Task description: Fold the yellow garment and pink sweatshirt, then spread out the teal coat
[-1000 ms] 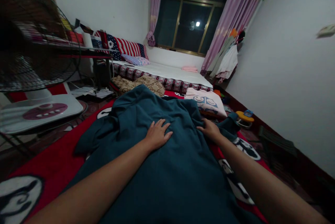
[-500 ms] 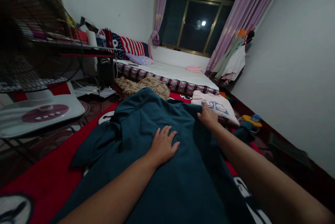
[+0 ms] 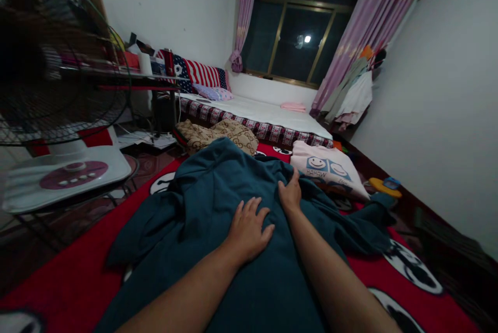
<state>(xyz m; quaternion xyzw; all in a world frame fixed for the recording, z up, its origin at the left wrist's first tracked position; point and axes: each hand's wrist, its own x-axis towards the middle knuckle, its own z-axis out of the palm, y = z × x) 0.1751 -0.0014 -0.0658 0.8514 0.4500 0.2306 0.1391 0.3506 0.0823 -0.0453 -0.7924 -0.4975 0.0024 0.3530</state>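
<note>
- Pressing flat on the teal garment, your left hand lies palm down near its middle, fingers spread and open, gripping nothing.
- Your right hand rests on the same garment just beyond and to the right of the left one; its fingers are bent down into a fold of the cloth, but you cannot tell from here whether they pinch it or only press.
- The two hands sit just beside each other, nearly touching.
- The garment is spread over the red rug on the floor, directly in front of you, with rumpled folds toward its far end and a loose part trailing off to the right.
- The rug has black and white figures; one shows at the right.
- A pale shirt with smiley faces lies just beyond the garment on the right.
- A tan patterned cloth is heaped just past the garment's far edge.
- A low bed with a white sheet stands behind these, under the dark window, with a small pink item on it.
- A fan stands to your left, its white base near the rug's edge.
- Purple curtains hang beside the window, and clothes hang by the right wall.
</note>
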